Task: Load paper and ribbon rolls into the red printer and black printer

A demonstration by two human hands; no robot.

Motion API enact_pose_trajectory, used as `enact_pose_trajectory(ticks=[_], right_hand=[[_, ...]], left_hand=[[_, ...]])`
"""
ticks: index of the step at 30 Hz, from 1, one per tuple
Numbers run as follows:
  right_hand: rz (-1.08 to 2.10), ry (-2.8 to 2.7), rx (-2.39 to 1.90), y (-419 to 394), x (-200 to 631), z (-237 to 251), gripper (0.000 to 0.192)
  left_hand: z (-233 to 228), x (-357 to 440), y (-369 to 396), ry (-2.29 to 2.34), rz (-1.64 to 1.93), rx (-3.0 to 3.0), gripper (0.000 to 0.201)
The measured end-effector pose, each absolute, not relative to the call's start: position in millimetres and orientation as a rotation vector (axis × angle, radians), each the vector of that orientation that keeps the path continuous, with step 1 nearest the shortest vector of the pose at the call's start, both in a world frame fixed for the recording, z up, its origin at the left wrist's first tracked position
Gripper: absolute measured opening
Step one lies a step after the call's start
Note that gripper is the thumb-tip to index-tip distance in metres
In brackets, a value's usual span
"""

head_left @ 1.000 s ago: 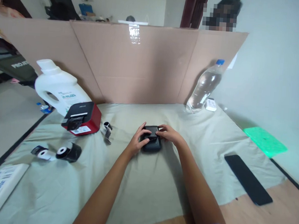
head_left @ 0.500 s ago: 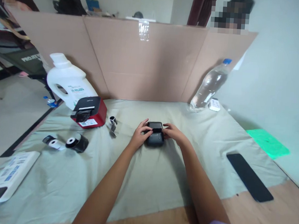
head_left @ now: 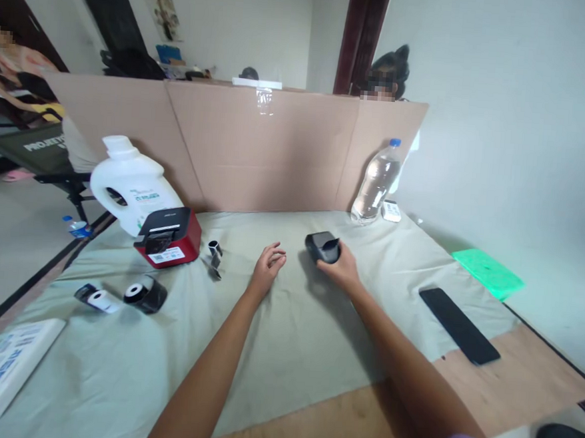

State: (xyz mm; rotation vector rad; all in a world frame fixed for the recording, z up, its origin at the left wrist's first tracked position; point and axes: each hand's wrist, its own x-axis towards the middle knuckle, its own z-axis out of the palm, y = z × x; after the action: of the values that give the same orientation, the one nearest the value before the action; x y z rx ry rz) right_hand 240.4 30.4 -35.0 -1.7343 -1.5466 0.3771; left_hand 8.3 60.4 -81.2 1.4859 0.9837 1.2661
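Left hand (head_left: 268, 265) has let go, fingers loose on the cloth (head_left: 289, 339); my right hand (head_left: 339, 270) grips the black mini printer (head_left: 322, 246), carried rightward.

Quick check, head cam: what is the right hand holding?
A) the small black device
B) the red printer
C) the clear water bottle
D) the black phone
A: the right hand grips the small black device above the cloth, while the left hand rests open and holds nothing.
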Motion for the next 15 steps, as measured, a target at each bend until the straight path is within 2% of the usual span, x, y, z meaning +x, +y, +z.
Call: enact_pose_trajectory(ticks=[6,15], right_hand=[[0.184,-1.352,-1.892,83.9,332.7,-36.3,0.066],[-0.006,-1.296,-2.070,112.6,351.0,-70.0,0.074]], left_hand=[[-82.5,8.2,62.3,0.972,1.244,1.494,0.033],[-75.6,8.8,61.2,1.003,1.371,1.385,0.026]])
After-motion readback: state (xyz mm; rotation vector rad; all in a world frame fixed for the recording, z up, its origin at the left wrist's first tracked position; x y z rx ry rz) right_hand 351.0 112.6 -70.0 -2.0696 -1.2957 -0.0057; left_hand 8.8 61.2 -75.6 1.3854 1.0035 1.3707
